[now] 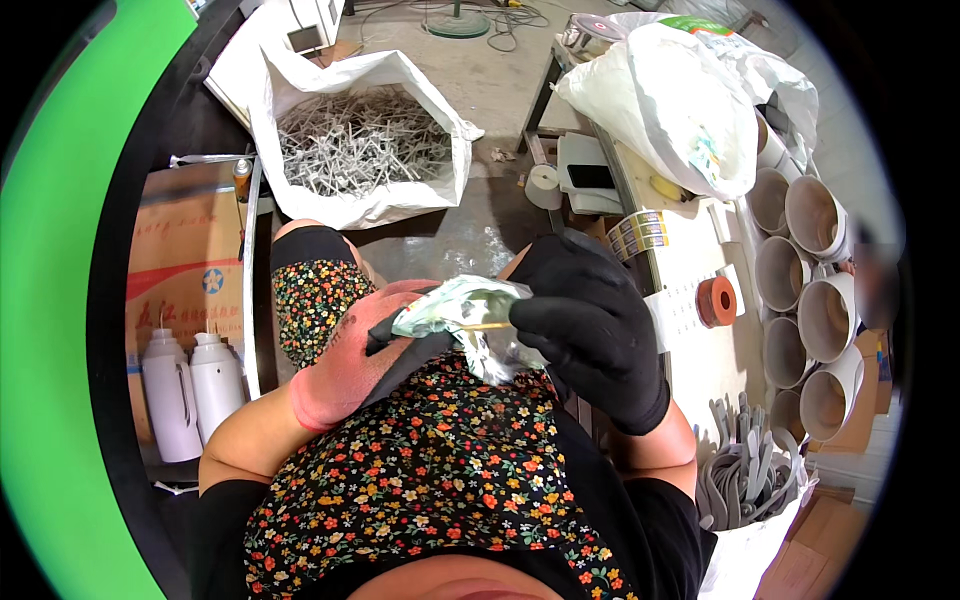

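Observation:
In front of my lap is a crumpled, thin plastic wrapper (460, 300), whitish and clear with green printing. My left hand (365, 350), in a pink glove with black on the palm side, is closed on the wrapper's left part. A black glove covers my right hand (600, 330), whose bent fingers grip the wrapper's right edge; their tips are partly hidden. Across the wrapper's opening runs a thin yellowish strip (485, 326), reaching toward my right fingers. What else the wrapper contains is hard to make out. Below it lies my floral apron (430, 440).
Ahead stands an open white sack (445, 190) full of grey plastic pieces. A worktable at right bears a white bag (660, 110), a reddish-brown tape roll (716, 302) and a phone (590, 177). Stacked tubes (828, 318) and grey strips (745, 480) lie beyond; flasks (170, 395) stand left.

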The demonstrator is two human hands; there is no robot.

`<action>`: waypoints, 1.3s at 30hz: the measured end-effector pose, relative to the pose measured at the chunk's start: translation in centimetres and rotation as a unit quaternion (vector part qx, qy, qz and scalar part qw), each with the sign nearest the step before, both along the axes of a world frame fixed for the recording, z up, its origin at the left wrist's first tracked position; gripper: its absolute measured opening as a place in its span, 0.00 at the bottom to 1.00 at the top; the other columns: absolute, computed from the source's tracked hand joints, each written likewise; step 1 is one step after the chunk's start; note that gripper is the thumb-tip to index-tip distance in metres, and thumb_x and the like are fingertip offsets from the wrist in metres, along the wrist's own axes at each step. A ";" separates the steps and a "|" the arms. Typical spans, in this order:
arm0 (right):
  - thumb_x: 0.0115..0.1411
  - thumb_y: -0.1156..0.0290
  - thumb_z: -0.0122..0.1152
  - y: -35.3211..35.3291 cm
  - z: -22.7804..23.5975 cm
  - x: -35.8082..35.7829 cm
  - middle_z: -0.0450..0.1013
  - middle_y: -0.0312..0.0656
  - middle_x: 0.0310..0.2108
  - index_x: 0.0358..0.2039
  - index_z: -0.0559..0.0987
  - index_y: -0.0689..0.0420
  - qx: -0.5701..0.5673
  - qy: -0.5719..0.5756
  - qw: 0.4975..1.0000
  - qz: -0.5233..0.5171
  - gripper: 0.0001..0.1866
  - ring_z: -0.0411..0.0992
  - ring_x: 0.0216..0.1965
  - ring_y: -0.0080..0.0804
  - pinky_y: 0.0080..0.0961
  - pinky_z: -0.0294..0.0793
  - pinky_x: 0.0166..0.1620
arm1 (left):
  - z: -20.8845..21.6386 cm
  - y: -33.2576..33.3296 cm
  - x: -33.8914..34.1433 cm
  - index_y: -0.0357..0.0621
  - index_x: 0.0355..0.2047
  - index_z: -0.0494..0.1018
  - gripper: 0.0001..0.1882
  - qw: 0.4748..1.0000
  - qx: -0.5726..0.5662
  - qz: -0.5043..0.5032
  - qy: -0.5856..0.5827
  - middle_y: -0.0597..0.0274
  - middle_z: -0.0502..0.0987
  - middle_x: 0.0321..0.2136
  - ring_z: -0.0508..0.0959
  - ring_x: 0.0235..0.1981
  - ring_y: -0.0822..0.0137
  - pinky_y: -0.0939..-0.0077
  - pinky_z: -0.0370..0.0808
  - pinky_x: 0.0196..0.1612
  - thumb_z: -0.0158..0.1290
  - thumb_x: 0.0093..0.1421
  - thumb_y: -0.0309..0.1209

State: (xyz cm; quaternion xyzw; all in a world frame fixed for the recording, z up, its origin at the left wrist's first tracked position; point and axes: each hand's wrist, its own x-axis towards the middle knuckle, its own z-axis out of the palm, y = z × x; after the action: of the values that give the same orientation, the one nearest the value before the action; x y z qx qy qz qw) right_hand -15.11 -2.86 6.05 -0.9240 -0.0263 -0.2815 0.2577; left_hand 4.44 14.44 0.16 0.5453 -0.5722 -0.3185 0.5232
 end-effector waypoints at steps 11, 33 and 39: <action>0.43 0.47 0.67 -1.3 -3.8 -2.2 0.66 0.53 0.49 0.51 0.70 0.61 0.118 0.020 0.989 -0.089 0.40 0.64 0.53 0.50 0.40 0.63 0.54 | -1.4 0.7 -0.1 0.31 0.50 0.64 0.16 0.955 0.044 0.126 0.265 0.61 0.72 0.44 0.72 0.43 0.73 0.80 0.67 0.48 0.43 0.64 0.25; 0.55 0.76 0.58 -2.5 -5.0 -4.3 0.75 0.42 0.30 0.37 0.76 0.62 0.299 0.031 0.921 -0.249 0.09 0.73 0.30 0.25 0.21 0.71 0.34 | 0.4 -4.1 2.7 0.32 0.44 0.71 0.16 0.990 0.108 0.051 -0.079 0.59 0.78 0.35 0.75 0.39 0.71 0.78 0.70 0.45 0.52 0.54 0.24; 0.56 0.74 0.58 -2.8 -7.2 -5.6 0.74 0.37 0.32 0.37 0.77 0.62 0.437 0.009 0.866 -0.244 0.09 0.70 0.33 0.19 0.19 0.70 0.35 | 0.0 -6.2 0.8 0.35 0.36 0.74 0.09 0.982 0.159 0.092 0.052 0.66 0.77 0.29 0.72 0.30 0.77 0.83 0.68 0.35 0.51 0.58 0.27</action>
State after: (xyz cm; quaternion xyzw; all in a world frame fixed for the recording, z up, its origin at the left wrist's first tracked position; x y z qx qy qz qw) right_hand -20.74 -5.70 -1.17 -0.6964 0.3281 -0.3100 0.5580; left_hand 5.28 8.29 0.11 0.6547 -0.4338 -0.3831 0.4861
